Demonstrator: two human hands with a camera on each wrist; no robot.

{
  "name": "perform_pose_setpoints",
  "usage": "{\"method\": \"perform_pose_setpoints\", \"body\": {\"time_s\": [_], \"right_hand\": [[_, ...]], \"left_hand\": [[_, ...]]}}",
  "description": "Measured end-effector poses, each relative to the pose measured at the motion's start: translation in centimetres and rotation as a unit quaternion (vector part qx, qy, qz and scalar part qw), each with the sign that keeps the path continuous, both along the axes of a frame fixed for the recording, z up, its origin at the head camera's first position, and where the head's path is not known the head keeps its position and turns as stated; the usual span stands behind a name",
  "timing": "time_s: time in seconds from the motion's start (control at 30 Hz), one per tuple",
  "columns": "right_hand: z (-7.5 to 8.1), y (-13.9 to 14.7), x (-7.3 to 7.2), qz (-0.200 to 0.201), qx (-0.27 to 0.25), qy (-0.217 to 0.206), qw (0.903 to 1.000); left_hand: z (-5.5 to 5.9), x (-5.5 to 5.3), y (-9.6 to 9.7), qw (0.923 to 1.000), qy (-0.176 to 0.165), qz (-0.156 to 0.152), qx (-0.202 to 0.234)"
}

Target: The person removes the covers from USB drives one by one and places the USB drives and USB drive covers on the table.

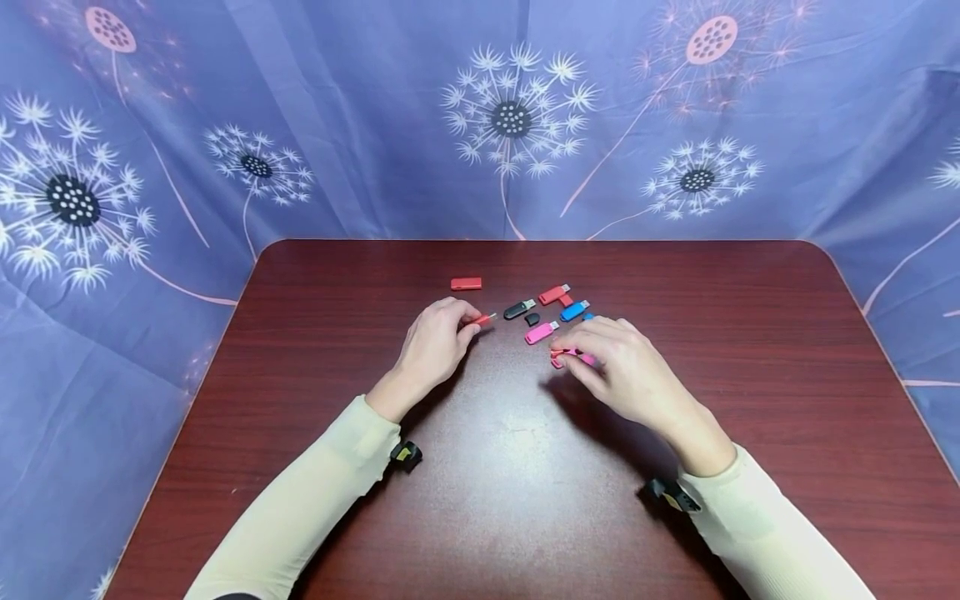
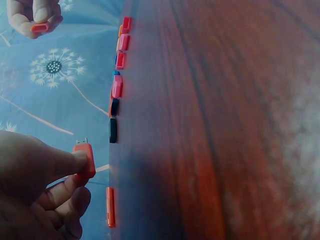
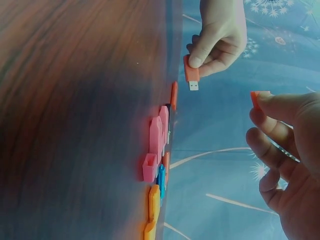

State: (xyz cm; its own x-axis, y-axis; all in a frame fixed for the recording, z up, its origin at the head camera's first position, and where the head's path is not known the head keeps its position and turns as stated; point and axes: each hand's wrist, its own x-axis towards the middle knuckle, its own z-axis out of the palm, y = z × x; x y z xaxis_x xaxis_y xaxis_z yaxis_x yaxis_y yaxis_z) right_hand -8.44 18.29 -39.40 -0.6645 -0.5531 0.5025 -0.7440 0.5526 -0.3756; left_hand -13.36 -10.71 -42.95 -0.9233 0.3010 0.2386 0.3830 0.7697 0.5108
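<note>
In the head view my left hand pinches a red USB stick between thumb and forefinger, its metal plug bare and pointing away from the fingers. My right hand pinches a small red cap by thumb and fingertip, above the table and apart from the stick. Between the hands lie a black USB stick, its black cap and a pink USB stick. Pink pieces under the right hand are partly covered by its fingers.
A red stick lies beyond my left hand. Farther right are another red USB stick, a red cap and a blue USB stick. The right wrist view also shows a yellow stick. A patterned curtain hangs behind the table.
</note>
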Motion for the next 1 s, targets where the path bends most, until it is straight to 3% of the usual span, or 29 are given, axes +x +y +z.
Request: {"method": "perform_pose_setpoints", "body": {"time_s": [0.7, 1.0], "right_hand": [[-0.2, 0.3, 0.1, 0.003, -0.001, 0.004, 1.0000], [-0.1, 0.3, 0.1, -0.001, 0.009, -0.002, 1.0000]], "left_hand": [[-0.7, -1.0, 0.4, 0.9983, -0.044, 0.006, -0.039], [-0.8, -1.2, 0.5, 0.9981, -0.046, 0.002, -0.041]]}}
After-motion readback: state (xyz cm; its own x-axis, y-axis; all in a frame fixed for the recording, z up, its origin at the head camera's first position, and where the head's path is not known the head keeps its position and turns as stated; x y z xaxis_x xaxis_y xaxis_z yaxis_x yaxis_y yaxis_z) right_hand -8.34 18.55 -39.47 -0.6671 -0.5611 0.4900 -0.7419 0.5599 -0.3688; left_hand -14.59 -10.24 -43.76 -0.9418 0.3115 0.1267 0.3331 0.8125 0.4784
